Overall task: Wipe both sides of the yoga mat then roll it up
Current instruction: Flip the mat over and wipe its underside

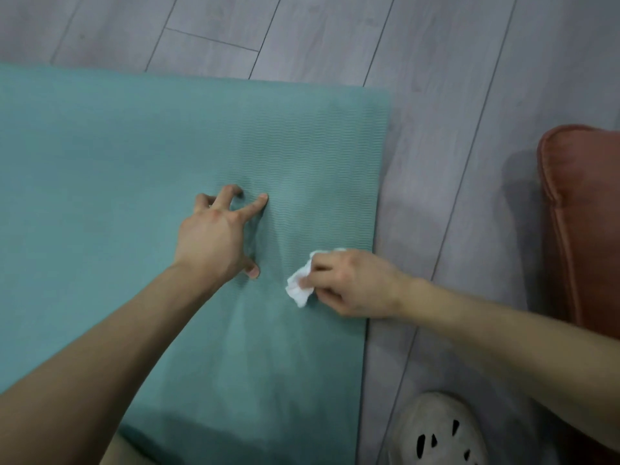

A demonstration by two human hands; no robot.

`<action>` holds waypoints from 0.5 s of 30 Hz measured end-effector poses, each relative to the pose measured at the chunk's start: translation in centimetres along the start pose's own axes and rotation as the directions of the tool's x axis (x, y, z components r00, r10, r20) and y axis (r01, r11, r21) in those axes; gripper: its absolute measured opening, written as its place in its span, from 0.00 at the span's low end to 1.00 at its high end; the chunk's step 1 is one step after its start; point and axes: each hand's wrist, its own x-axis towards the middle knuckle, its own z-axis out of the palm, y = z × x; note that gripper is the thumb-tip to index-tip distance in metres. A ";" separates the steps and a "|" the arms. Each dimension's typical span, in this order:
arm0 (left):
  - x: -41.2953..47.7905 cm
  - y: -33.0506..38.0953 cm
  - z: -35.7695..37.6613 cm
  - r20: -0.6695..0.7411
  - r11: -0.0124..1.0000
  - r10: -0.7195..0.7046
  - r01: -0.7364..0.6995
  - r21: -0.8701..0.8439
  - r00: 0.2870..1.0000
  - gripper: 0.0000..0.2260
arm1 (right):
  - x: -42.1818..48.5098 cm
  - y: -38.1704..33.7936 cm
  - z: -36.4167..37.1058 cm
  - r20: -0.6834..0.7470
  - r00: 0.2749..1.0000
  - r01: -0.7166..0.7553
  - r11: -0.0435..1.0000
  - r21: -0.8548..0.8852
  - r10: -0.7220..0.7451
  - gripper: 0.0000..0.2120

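Observation:
A teal yoga mat (117,169) with a ribbed surface lies flat on the grey floor, its right end and far edge in view. My left hand (218,236) presses down on the mat with spread fingertips and thumb. My right hand (352,283) sits near the mat's right edge and grips a crumpled white wipe (298,286), which touches the mat.
Grey plank flooring (436,95) surrounds the mat. A rust-coloured cushioned seat (583,213) stands at the right edge. A white perforated clog (436,431) sits on the floor at the bottom right, beside the mat.

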 end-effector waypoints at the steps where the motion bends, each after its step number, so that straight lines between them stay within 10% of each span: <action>1: 0.0 0.1 0.0 -0.003 1.000 -0.005 0.005 -0.005 1.000 0.61 | 1.2 1.9 -1.0 -0.015 1.000 0.001 0.998 -0.067 -0.002 0.13; 5: -0.1 0.3 -0.1 0.012 0.999 -0.018 0.018 -0.036 1.000 0.61 | 7.5 12.6 -8.8 -0.406 0.865 -0.389 0.905 -0.172 0.295 0.15; 9: 0.0 0.2 -0.1 0.004 0.999 -0.007 0.007 -0.031 1.000 0.61 | 8.2 11.7 -8.9 -0.489 0.731 -0.563 0.825 -0.038 0.476 0.14; 15: 0.3 -0.1 0.2 -0.020 1.000 0.002 -0.002 0.001 1.000 0.60 | -1.8 -2.8 1.6 -0.006 0.989 -0.146 0.986 0.076 0.147 0.12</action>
